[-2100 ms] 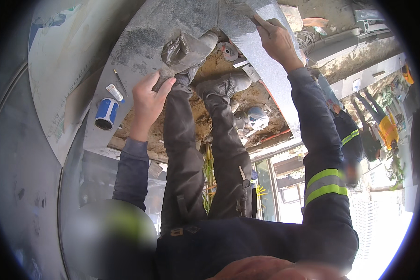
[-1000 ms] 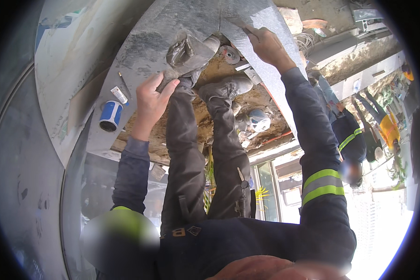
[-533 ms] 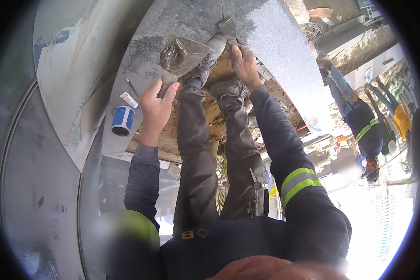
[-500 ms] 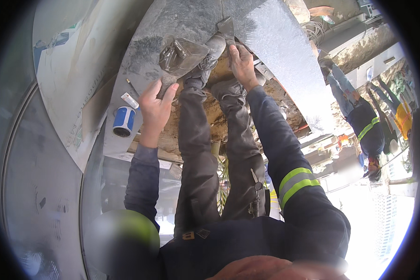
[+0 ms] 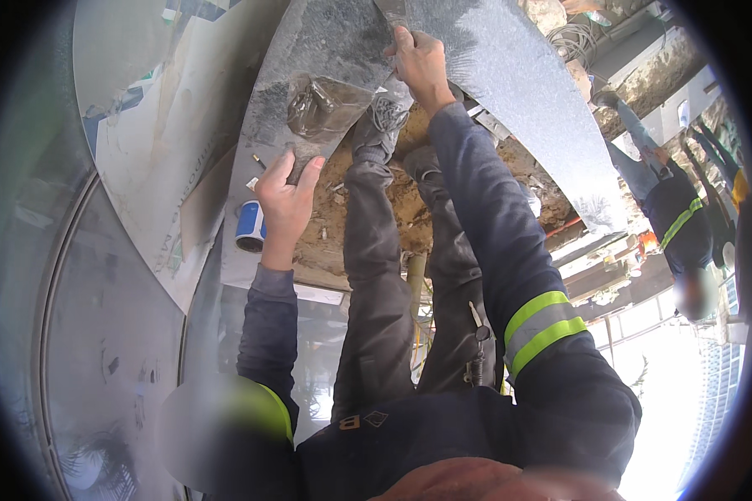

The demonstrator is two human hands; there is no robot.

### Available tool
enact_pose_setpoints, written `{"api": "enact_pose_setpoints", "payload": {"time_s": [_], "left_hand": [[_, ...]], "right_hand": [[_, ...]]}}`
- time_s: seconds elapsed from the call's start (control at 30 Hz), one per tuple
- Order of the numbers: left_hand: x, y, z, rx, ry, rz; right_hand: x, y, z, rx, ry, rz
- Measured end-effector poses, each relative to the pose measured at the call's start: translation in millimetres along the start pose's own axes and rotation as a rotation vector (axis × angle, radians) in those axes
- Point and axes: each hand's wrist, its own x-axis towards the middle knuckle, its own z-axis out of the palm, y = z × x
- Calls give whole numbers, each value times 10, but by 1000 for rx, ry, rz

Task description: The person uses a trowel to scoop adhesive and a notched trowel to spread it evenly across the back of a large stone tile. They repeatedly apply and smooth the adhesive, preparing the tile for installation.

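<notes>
My left hand (image 5: 284, 204) is closed round the handle of a wide putty knife (image 5: 341, 125), its broad blade bearing a dark, glossy lump of paste. That blade lies over the grey stone slab (image 5: 267, 92), left of my shoe. Farther off, my right hand (image 5: 424, 67) grips a smaller putty knife (image 5: 392, 12). Its blade reaches the dark joint where two slab pieces meet, and the top edge of the view cuts it off. A second slab piece (image 5: 518, 100) spreads to the right of that hand.
Beside my left wrist stands a blue and white can (image 5: 250, 225). Large pale panels (image 5: 154, 159) lean at the left. Rough soil (image 5: 322, 217) shows beneath my legs. A coil of wire (image 5: 572, 43) lies at the upper right, and a co-worker (image 5: 673, 204) in dark clothing stands far right.
My right hand has pushed the smaller putty knife farther away along the joint. My left hand stays near the can with the wide putty knife. The whole view has shifted slightly.
</notes>
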Motion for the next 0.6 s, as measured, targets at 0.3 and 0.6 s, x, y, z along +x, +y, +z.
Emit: {"api": "enact_pose_setpoints", "payload": {"time_s": [0.3,0.6], "left_hand": [[38,95,0,-54,-1,16],[36,148,-20,-16,7,32]], "right_hand": [[839,-529,196,-300,64,-414],[-139,32,-1312,-565,-40,-519]]}}
